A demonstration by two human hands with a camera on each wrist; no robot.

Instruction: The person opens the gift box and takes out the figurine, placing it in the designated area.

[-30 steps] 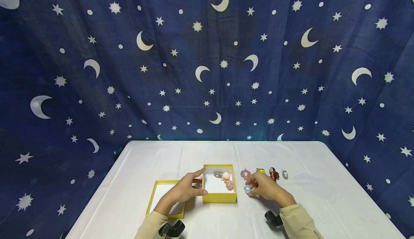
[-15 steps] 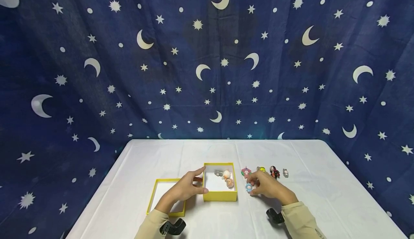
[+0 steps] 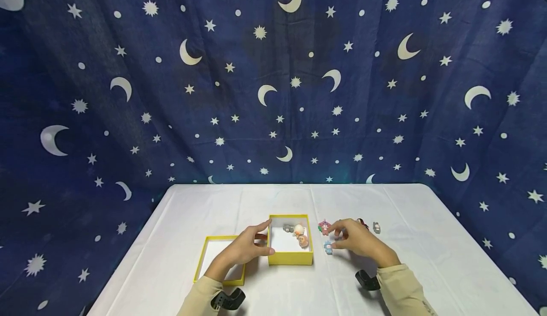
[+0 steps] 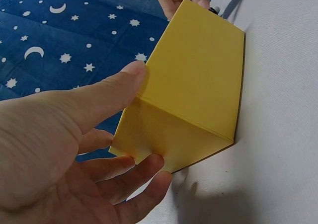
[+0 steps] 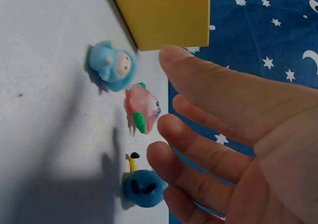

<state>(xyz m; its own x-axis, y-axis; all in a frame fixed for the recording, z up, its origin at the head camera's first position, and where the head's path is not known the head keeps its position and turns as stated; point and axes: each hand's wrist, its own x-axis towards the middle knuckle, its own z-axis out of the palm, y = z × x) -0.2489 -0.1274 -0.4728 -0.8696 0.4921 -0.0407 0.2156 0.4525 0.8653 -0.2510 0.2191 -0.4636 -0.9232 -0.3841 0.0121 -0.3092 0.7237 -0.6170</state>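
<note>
My left hand point(image 3: 244, 250) holds the open yellow box point(image 3: 290, 259) at its left side, thumb at the near corner and fingers against the wall. Inside the box lie a grey figurine point(image 3: 288, 228), a whitish figurine point(image 3: 298, 230) and a brown-and-pink figurine point(image 3: 303, 241). To the right of the box, a small light-blue hooded figurine point(image 3: 328, 247) stands on the table. My right hand point(image 3: 356, 238) hovers just beside it, fingers loosely bent and apart, holding nothing. A pink figurine with green parts point(image 5: 144, 107) and a blue-and-yellow figurine point(image 5: 145, 188) stand near its fingertips.
Left of the box lies a yellow-rimmed lid point(image 3: 215, 255), inside up, partly behind my left forearm. A small grey figurine point(image 3: 376, 227) stands at the right, and a dark-red-haired one point(image 3: 363, 223) is mostly hidden by my right hand. A starry blue curtain point(image 3: 273, 116) hangs behind the white table.
My right hand has drawn off the light-blue figurine, its fingers parting and shifting slightly right. The figurine stays standing on the table. My left hand has kept its place at the box.
</note>
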